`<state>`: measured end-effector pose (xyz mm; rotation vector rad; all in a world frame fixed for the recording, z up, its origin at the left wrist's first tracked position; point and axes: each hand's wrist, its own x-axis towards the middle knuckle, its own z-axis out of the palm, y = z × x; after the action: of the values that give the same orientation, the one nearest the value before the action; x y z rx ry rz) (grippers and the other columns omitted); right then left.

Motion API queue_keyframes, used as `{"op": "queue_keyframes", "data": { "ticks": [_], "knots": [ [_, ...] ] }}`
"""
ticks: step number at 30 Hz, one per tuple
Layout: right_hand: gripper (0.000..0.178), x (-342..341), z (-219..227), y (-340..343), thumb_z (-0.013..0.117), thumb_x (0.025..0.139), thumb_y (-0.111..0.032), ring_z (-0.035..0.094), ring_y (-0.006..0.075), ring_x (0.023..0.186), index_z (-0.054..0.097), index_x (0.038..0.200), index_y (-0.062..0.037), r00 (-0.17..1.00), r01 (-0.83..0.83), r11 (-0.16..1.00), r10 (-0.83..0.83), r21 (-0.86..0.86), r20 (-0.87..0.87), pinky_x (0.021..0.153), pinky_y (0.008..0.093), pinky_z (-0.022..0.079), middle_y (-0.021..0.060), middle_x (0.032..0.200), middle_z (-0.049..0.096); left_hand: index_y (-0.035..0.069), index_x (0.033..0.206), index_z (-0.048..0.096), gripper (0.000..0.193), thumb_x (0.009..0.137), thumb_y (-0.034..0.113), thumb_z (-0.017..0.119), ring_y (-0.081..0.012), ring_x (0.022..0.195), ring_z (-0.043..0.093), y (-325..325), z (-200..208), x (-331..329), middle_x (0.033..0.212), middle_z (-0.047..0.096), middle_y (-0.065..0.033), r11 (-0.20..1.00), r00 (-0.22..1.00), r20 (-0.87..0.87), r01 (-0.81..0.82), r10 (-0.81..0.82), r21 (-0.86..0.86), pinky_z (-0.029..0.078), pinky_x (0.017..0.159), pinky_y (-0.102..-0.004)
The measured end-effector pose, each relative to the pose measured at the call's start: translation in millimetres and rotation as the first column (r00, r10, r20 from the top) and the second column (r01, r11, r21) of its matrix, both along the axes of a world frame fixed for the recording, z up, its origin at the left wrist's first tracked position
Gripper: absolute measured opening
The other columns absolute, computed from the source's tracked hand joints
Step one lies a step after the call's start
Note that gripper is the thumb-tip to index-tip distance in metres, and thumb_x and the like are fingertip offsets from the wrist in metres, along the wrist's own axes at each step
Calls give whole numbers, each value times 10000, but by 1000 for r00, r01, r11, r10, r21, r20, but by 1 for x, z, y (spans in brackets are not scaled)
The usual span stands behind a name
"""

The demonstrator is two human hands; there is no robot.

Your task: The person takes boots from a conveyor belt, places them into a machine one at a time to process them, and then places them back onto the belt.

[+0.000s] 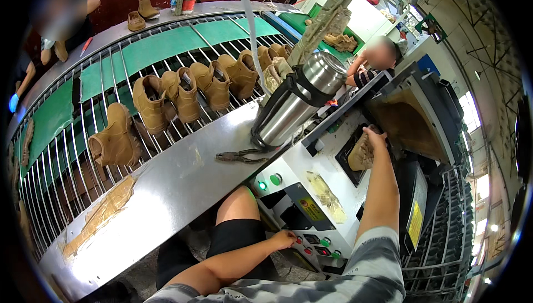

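On the right, my right hand (pixel 376 136) grips a tan boot (pixel 361 154) that lies in the recess of a white machine (pixel 297 164). Above that recess stands the machine's raised lid (pixel 413 117), brown on its inner face. My left hand (pixel 284 239) is at the lower control panel, its fingers curled beside a red button (pixel 299 239); whether they hold anything is hidden. Green buttons (pixel 325 242) sit further right on that panel. Nearer the machine's top edge are a lit green button (pixel 262 186) and another green button (pixel 276 179).
Several tan boots (pixel 180 94) stand along a wire-rack conveyor (pixel 72 153) with green sheets. On its metal ledge (pixel 183 178) are a steel flask (pixel 300 100) and dark pliers-like tool (pixel 241 156). People (pixel 377 61) work at the far side. A wire rack (pixel 438 253) stands at right.
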<state>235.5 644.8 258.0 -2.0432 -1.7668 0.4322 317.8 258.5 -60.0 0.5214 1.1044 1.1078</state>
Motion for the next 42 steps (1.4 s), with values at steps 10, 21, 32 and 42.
{"op": "queue_keyframes", "data": {
  "ticks": [10, 21, 32, 42],
  "knots": [
    [1109, 68, 8, 77, 842, 457, -328, 496, 322, 1247, 360, 1403, -6, 993, -36, 998, 30, 54, 114, 1045, 368, 423, 220, 1365, 493, 58, 876, 582, 78, 888, 130, 553, -142, 547, 509, -1, 4, -35, 685, 552, -44, 967, 922, 300, -209, 245, -149, 406, 487, -267],
    [924, 91, 70, -183, 751, 652, -188, 503, 311, 1170, 308, 1453, -62, 533, -352, 910, 387, 219, -752, 953, 405, 438, 157, 1340, 475, 81, 1274, 511, 428, 942, 343, 578, -130, 916, 588, -48, 97, -55, 1079, 626, -41, 964, 938, 318, -202, 141, 170, 488, 822, -291],
    [658, 50, -125, -477, 621, 831, -24, 503, 242, 1108, 295, 1402, -9, -102, -738, 438, 679, 513, -727, 944, 355, 421, 155, 1269, 468, 37, 1360, 446, 667, 800, 343, 639, -351, 1216, 515, -239, 132, -153, 1338, 527, -177, 518, 357, 819, -851, 449, 87, 382, 1065, -489],
    [197, 144, -321, -418, 593, 890, -77, 647, 242, 897, 601, 1071, 0, 589, -736, 676, 667, 36, -457, 816, 334, 498, 125, 999, 662, -16, 1363, 391, 670, 818, 314, 595, -366, 1207, 511, -492, 107, -224, 1327, 509, -196, -259, -157, 566, -960, 810, 105, 411, 1046, -497]
  ]
}}
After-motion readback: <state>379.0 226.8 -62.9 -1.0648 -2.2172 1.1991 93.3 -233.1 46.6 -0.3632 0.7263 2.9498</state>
